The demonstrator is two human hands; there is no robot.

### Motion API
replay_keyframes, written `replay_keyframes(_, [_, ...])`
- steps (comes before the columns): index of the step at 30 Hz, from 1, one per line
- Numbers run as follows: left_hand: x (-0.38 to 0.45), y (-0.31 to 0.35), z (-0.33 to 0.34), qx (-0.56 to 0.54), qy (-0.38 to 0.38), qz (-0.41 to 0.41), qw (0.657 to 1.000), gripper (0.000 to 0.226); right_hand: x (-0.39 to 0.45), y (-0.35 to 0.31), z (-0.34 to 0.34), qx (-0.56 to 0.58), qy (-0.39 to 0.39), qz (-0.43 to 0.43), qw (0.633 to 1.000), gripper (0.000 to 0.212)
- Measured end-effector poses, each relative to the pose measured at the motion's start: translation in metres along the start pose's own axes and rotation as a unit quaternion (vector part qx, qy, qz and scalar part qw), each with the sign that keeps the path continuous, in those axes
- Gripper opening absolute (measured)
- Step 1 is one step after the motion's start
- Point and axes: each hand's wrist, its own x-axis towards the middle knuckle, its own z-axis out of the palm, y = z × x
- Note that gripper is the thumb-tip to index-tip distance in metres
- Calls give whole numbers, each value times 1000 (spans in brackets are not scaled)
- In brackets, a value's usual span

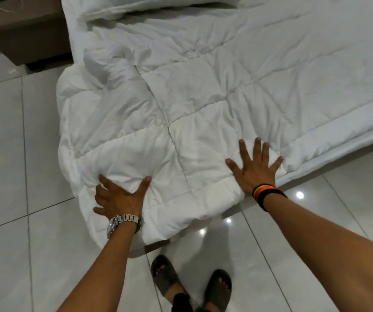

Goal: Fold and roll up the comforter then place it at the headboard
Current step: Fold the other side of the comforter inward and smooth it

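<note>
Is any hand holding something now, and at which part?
Nothing is held. Both the left hand and right hand press flat on the comforter, near its foot edge.

White quilted comforter (203,104) is spread rumpled, near corner pressed under left hand (118,197), edge flattened under right hand (256,170).

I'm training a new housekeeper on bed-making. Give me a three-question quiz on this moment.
1. True or false: both hands rest flat on the comforter.
2. Which wrist wears the metal watch?
3. Multiple choice: the pillow lies A) on the floor B) at the far end of the bed C) under the right hand.

Key: 1. True; the left hand and the right hand press with fingers spread. 2. The left. 3. B.
</note>
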Motion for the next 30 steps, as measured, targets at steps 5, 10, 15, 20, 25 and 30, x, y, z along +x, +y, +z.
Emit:
replay_keyframes(5, [17, 6, -11, 31, 54, 66, 996, 52, -8, -19, -4, 6, -27, 13, 1000, 88])
replay_keyframes(10, [25, -12, -57, 21, 67, 135, 988, 27, -29, -55, -12, 45, -10, -39, 998, 90])
replay_keyframes(15, [14, -37, -72, 38, 46, 128, 990, 26, -65, -75, 10, 10, -92, -49, 995, 87])
replay_keyframes(20, [25, -31, -98, 68, 27, 93, 993, 54, -66, -135, 5, 40, -51, -84, 994, 87])
replay_keyframes(25, [92, -15, -123, -36, 59, 153, 986, 55, -29, -246, -12, 90, -3, -144, 985, 85])
replay_keyframes(30, [188, 26, -113, -45, 49, 224, 972, 66, 24, -346, 5, 88, 21, -149, 985, 80])
